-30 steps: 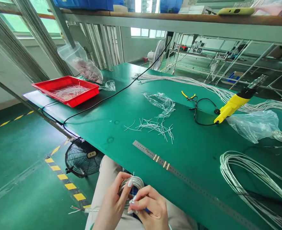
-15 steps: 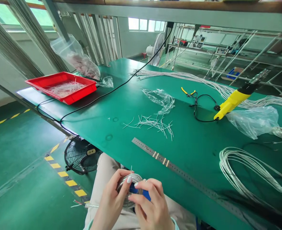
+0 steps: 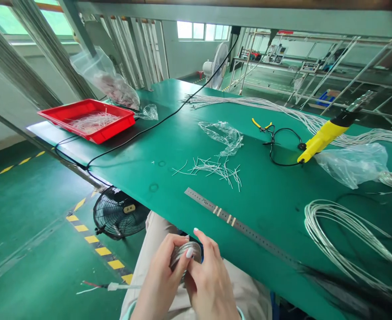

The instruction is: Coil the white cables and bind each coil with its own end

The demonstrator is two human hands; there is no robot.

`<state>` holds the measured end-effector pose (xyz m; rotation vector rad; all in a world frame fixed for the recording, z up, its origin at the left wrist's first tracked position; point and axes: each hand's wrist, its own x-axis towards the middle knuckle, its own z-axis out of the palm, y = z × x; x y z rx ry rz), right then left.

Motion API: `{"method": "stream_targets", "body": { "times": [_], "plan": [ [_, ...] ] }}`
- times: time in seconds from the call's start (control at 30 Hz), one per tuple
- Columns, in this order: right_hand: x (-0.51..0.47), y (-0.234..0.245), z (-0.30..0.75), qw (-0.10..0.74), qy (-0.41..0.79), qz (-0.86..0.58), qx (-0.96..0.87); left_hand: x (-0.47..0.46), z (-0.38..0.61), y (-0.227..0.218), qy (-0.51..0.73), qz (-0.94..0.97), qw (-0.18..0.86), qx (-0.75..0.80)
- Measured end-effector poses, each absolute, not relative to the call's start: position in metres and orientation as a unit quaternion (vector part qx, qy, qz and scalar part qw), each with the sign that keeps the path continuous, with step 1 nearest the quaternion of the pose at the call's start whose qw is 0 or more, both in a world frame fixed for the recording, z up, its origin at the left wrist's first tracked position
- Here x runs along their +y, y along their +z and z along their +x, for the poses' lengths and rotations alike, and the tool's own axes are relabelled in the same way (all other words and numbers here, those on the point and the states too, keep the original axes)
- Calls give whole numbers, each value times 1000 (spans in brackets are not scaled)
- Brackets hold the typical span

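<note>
Here, the left hand [image 3: 160,280] and right hand [image 3: 211,286] pinch a wire coil [image 3: 185,254] between them.
Fingers [image 3: 189,253] pressed together on the coil; a steel ruler [image 3: 239,226] lies beyond them on the green bench [image 3: 269,200].

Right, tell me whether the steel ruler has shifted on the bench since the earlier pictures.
No: the steel ruler holds its place against the cut wire pieces.
</note>
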<state>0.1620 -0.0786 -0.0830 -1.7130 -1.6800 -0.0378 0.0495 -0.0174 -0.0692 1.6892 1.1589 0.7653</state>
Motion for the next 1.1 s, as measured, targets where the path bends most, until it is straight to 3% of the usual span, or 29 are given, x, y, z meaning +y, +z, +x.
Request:
{"method": "stream_targets", "body": {
  "times": [0.33, 0.67, 0.9, 1.1],
  "plan": [
    [-75, -82, 157, 342, 10, -650, -679, -24, 42, -68, 265, 674, 480, 495],
    [-82, -71, 169, 489, 21, -587, -645, -22, 39, -63, 284, 643, 528, 476],
    [-82, -78, 171, 594, 190, -562, -543, -25, 32, -75, 265, 629, 547, 485],
    [-83, -81, 178, 601, 325, -578, -445, -26, 38, -72, 247, 657, 539, 465]
  ]
}}
